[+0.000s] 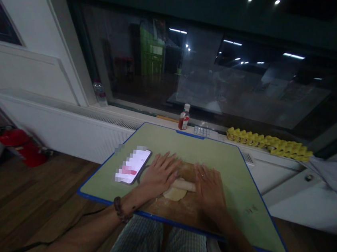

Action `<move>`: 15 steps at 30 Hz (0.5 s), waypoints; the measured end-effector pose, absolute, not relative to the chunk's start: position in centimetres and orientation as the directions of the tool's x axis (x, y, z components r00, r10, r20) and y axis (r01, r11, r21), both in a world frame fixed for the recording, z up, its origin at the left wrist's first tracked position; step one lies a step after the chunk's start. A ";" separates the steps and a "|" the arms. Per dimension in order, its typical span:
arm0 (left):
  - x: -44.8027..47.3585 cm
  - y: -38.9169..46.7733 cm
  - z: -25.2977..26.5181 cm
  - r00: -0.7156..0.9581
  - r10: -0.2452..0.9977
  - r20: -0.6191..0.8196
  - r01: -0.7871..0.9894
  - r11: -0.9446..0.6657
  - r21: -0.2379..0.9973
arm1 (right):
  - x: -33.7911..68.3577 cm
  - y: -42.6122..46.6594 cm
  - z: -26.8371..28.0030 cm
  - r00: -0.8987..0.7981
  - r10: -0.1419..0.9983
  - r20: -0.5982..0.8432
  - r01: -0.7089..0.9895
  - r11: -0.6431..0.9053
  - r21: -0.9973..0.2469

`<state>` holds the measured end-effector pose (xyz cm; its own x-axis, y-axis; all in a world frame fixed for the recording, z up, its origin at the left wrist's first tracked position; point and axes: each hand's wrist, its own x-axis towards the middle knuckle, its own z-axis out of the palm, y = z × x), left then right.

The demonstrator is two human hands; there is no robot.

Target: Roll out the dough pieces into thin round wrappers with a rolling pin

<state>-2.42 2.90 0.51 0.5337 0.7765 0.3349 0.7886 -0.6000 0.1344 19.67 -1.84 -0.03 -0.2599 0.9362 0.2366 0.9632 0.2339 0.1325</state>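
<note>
A pale rolling pin (184,185) lies across a flattened piece of dough (175,194) on a brown wooden board (183,211) dusted with flour. My left hand (161,173) rests flat over the pin's left end, fingers stretched out and pointing away from me. Over the right end lies my right hand (210,188), also flat with its fingers extended; a ring shows on one finger. Both palms hide the ends of the pin, and part of the dough is covered by the left hand.
The board sits on a green, blue-edged folding table (167,136). A lit phone (134,164) lies left of my left hand. On the windowsill stand a sauce bottle (184,117), yellow egg cartons (269,143) and a plastic bottle (100,93). A red fire extinguisher (21,146) is on the floor.
</note>
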 end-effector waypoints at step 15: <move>-1.3 6.1 0.3 0.479 0.776 0.410 0.834 -0.549 0.064 | 18.9 1.4 1.8 -0.295 0.930 0.217 0.954 0.277 0.113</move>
